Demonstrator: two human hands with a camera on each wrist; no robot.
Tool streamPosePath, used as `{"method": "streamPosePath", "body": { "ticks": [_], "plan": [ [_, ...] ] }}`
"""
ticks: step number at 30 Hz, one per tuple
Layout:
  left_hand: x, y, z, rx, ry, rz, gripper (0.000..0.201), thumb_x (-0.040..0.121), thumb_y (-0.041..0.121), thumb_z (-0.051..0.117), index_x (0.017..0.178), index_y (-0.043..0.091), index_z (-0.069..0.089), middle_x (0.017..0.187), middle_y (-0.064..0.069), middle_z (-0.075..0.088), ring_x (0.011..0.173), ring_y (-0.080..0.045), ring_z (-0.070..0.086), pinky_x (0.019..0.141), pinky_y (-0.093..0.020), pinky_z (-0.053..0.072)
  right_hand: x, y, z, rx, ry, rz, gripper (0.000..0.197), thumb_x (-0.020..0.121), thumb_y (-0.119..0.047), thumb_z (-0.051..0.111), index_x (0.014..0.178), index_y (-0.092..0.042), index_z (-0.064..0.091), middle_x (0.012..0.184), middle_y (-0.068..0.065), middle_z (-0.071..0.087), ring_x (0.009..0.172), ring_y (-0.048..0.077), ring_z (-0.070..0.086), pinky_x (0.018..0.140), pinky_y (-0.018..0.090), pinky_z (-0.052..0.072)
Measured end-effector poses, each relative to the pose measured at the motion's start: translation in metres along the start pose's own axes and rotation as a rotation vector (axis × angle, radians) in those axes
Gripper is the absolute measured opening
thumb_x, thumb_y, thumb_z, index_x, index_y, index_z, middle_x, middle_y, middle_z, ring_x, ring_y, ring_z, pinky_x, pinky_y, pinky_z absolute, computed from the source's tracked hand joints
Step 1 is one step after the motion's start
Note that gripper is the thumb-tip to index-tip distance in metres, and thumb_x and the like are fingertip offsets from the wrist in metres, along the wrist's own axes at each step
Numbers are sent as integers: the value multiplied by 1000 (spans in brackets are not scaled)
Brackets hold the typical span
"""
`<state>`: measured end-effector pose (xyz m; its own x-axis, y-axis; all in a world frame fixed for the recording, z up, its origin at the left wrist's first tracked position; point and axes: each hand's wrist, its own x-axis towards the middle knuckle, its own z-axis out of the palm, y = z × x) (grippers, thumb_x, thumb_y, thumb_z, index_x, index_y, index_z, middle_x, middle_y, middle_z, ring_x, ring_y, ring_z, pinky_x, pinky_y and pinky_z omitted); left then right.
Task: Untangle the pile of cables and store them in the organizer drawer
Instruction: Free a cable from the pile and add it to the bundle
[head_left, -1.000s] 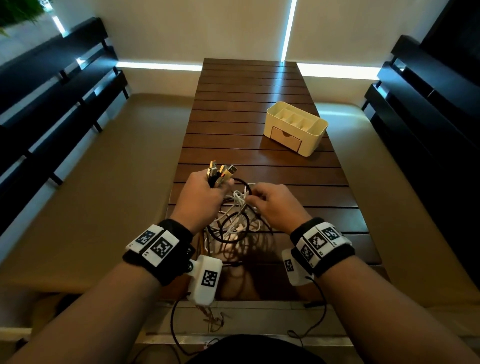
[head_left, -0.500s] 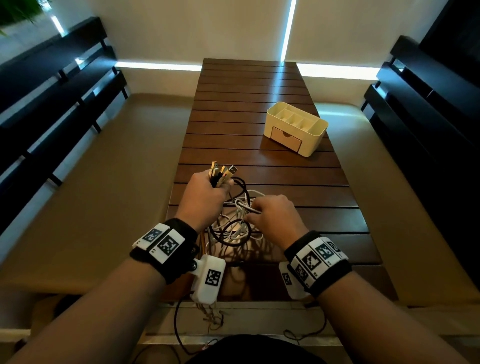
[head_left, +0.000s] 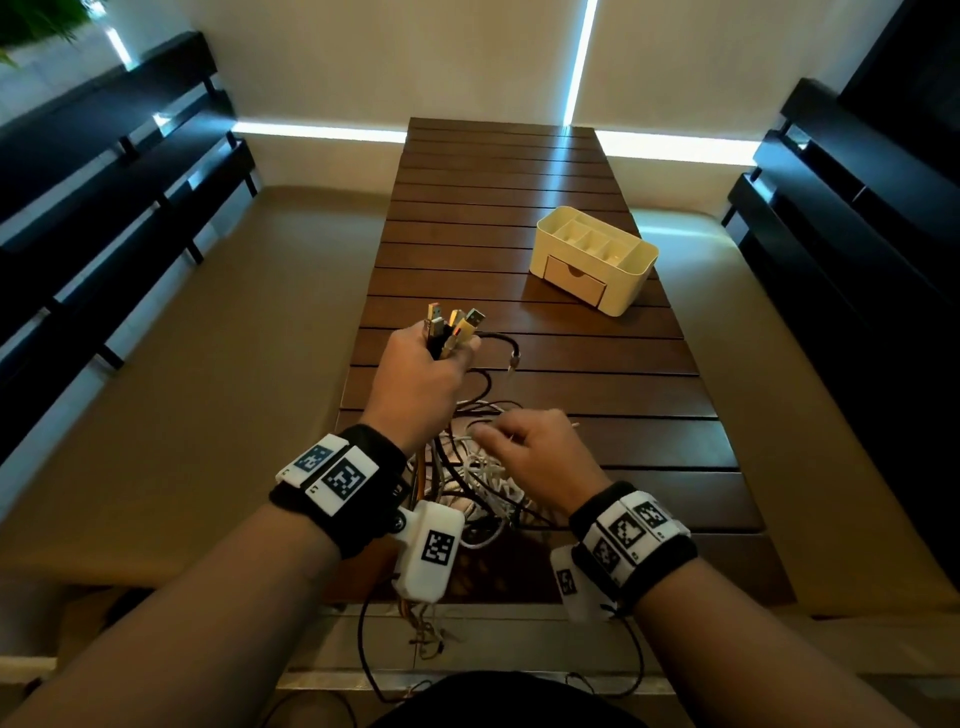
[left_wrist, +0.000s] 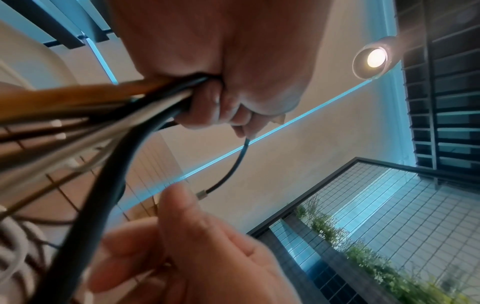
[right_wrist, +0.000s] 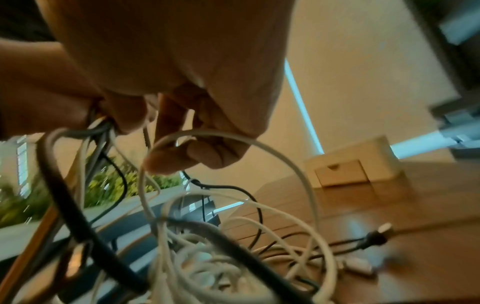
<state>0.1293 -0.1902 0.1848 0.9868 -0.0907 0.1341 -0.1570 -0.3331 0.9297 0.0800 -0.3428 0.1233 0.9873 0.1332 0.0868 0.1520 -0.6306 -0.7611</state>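
**Untangling in hand, drawer not yet opened**

At the table's (head_left: 519, 208) near end, my left hand (head_left: 421, 379) holds a bunch of USB plugs (head_left: 452, 327) upright in a closed fist. My right hand (head_left: 530, 457) pinches a white cable (right_wrist: 259, 148) above the tangle (head_left: 483, 478). The organizer (head_left: 597, 260) sits at 1 o'clock, its drawer (head_left: 574, 280) closed. Next, I judge, 1 loop must be drawn free.

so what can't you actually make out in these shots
- Drawer contents: the organizer has its drawer closed in the head view.
- Number of cables in the pile: strands overlap, and the right hand covers part; the right wrist view is blurred.
- Right hand's grip: blurred; which white cable it holds is unclear.
- Plug types in the left hand: too small.
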Motion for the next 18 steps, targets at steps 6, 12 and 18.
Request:
{"method": "streamPosePath", "body": {
  "ticks": [6, 12, 18],
  "plan": [
    [1, 4, -9, -10, -24, 12, 23, 96, 25, 66, 81, 7, 65, 65, 3, 51, 57, -5, 43, 56, -19, 38, 10, 0, -19, 90, 365, 209, 40, 82, -42, 77, 111, -26, 53, 107, -10, 55, 89, 7, 58, 66, 17, 46],
    [-1, 2, -15, 30, -90, 11, 22, 96, 26, 67, 78, 14, 65, 63, 9, 53, 54, -3, 44, 56, -20, 38, 17, -24, -29, -11, 345, -222, 20, 93, -24, 67, 112, -20, 64, 100, -11, 55, 83, -3, 53, 69, 10, 44],
    [-11, 11, -27, 36, -174, 0, 22, 96, 26, 67, 76, 16, 65, 53, 14, 53, 49, 0, 44, 57, -25, 37, 6, -36, -42, 73, 286, -175, 21, 90, -25, 71, 108, -26, 60, 86, -12, 59, 72, 7, 58, 61, 15, 48]
  ]
}}
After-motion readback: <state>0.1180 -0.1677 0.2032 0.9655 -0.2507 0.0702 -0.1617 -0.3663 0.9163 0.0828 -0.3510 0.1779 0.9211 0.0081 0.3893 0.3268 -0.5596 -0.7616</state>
